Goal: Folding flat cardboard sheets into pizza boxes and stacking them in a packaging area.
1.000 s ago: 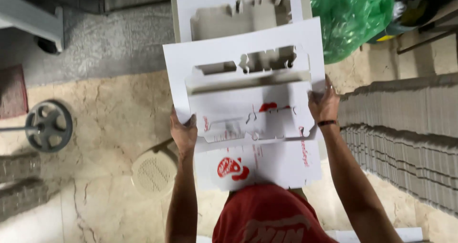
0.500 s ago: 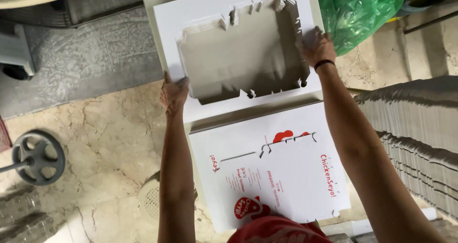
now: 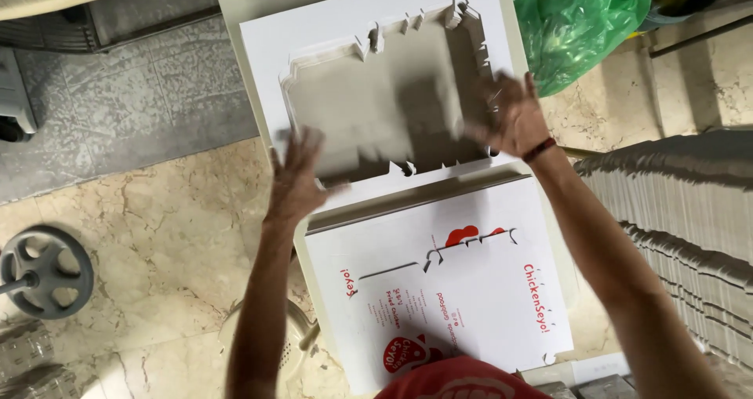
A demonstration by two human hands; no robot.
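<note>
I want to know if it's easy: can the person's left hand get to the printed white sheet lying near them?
Probably yes. The left hand hangs just past the printed white sheet, with nothing lying between them.

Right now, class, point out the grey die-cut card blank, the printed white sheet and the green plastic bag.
grey die-cut card blank (image 3: 376, 109), head view, its plain centre.
printed white sheet (image 3: 463, 289), head view, blank middle area.
green plastic bag (image 3: 580, 23), head view, its crinkled middle.
</note>
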